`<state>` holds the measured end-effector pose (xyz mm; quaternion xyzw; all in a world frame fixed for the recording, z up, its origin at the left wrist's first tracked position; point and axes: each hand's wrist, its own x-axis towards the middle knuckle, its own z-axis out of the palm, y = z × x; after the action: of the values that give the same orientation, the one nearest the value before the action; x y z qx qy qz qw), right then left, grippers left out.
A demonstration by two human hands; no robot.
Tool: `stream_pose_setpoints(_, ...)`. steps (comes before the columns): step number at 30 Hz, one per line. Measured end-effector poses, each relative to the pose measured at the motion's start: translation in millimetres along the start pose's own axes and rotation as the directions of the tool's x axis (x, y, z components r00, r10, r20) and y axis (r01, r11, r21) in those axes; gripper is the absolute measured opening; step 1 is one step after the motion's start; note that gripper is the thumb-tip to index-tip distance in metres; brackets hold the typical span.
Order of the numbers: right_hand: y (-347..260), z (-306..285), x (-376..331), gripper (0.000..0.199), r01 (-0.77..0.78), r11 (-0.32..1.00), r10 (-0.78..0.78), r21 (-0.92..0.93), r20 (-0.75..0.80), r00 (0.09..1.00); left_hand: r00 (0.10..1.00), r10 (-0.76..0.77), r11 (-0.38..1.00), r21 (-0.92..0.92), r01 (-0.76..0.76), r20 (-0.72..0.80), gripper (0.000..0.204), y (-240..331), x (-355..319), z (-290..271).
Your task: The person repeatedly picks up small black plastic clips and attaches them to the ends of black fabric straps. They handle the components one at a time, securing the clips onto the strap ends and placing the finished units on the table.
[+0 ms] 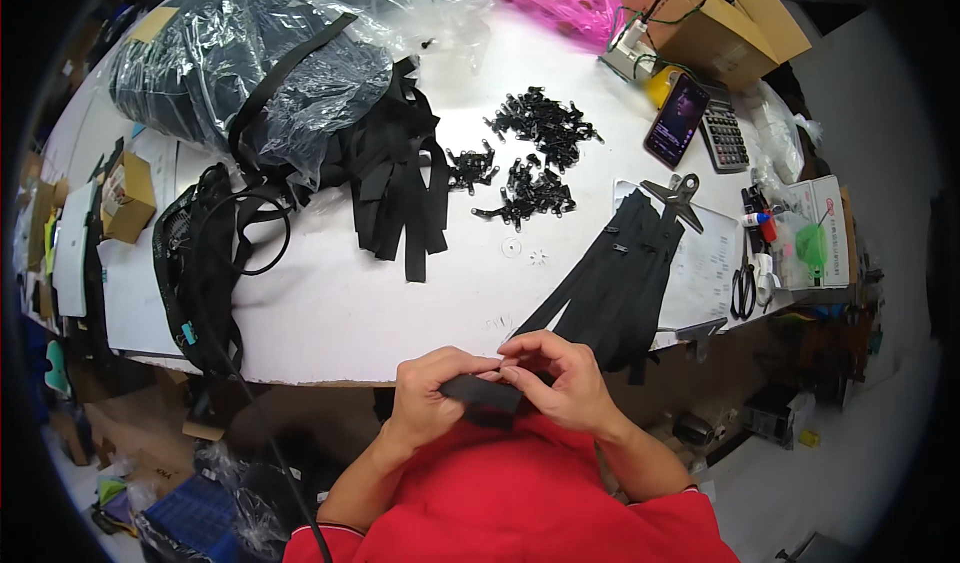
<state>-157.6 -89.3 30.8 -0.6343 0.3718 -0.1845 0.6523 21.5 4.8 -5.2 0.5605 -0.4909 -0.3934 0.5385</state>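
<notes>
In front of my red shirt, at the table's near edge, a black zipper strip (480, 393) is held up between my hands. My left hand (430, 388) is closed round one end of it. My right hand (562, 378) pinches at the strip, its fingertips meeting those of my left hand; any small part between them is hidden. Just beyond my right hand lies a fan of black zipper strips (620, 273), some with sliders on them, gathered at the top by a metal bulldog clip (677, 198). Several piles of black zipper sliders (540, 128) lie farther off.
More black strips (400, 178) drape from a plastic-wrapped dark bundle (250, 68) at the left. A black mesh bag (195, 263) hangs over the near left edge. A phone (677, 120), a calculator (723, 133), scissors (743, 290) and cardboard boxes (740, 38) stand along the right.
</notes>
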Motion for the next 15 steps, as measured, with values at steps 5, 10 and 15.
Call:
stream_pose_setpoints(5, 11.4, 9.1, 8.1, 0.019, -0.234, 0.839, 0.251, 0.491, 0.030, 0.967, 0.968, 0.211, 0.968, 0.167, -0.187, -0.139, 0.019, -0.9, 3.8, 6.6)
stream_pose_setpoints(10, -6.7, -3.1, 79.2, 0.016, 0.216, 0.860, -0.285, -0.463, -0.082, 0.955, 0.971, -0.065, 0.990, -0.135, 0.034, -0.232, 0.018, -8.4, -1.9, 3.3)
stream_pose_setpoints(15, 4.9, -21.9, 155.3, 0.024, 0.331, 0.440, -0.602, -0.835, -0.001, 0.799, 0.968, -0.123, 0.954, -0.294, 0.054, -0.219, 0.017, 9.4, 2.0, -5.9)
